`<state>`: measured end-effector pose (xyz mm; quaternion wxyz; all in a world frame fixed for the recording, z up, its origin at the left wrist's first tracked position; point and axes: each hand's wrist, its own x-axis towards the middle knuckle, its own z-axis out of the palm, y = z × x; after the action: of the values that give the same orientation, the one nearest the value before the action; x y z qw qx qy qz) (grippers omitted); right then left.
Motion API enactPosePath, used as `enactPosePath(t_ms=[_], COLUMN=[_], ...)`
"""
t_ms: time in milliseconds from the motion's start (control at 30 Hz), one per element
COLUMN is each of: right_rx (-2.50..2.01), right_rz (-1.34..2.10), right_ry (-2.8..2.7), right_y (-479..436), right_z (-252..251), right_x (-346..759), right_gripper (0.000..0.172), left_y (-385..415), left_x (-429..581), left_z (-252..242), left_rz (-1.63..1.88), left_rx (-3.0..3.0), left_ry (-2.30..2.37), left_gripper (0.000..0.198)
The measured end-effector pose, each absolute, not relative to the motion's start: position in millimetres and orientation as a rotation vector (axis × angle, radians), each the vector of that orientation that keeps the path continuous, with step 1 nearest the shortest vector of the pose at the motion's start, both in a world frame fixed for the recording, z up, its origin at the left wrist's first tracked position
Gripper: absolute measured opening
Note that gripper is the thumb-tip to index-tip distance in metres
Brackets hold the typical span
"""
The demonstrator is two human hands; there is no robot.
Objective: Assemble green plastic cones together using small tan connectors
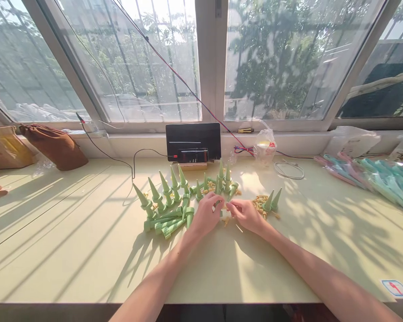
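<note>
My left hand point(208, 213) and my right hand point(246, 213) meet over the middle of the table, fingertips almost touching. Each is closed in a pinch; whatever they hold is too small and too covered to name. Left of my left hand, several green pointed spikes point(166, 190) stand upright on collared bases. Green tubes point(171, 223) lie in a pile in front of them. More green spikes point(227, 176) stand just behind my hands. Beside my right hand is a heap of small yellow pieces point(260, 202), with two green cones point(275, 200) next to it.
A dark tablet point(193, 134) with a phone point(193, 155) before it stands at the back. A coiled white cable point(289, 170) and bagged teal and pink items point(379, 179) lie right. A brown drawstring bag point(53, 145) and a cardboard box point(6, 147) sit left.
</note>
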<state>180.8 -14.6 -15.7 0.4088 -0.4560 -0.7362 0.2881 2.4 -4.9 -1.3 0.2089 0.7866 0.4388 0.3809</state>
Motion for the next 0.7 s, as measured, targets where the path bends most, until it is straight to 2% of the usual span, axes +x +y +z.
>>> enactPosePath(t_ms=[133,200,700], right_rx=[-1.129,-1.115,-1.176], right_rz=[0.790,0.798,0.704], right_ry=[-1.829,-1.843,-1.914], right_y=[-16.5,-17.3,-13.8], right_z=[-12.3,-10.9,-16.5], right_x=[183.4,184.6,188.2], right_gripper=[0.025,0.023,0.037], left_y=[-4.0,-3.2,-4.1], left_x=[4.6,5.4,9.4], left_z=[-2.4,-2.6,-3.7], left_rz=[1.074,1.080,1.104], left_rx=[2.167,2.170,2.207], left_ry=[1.236,1.233,1.182], left_gripper=[0.020,0.019,0.020])
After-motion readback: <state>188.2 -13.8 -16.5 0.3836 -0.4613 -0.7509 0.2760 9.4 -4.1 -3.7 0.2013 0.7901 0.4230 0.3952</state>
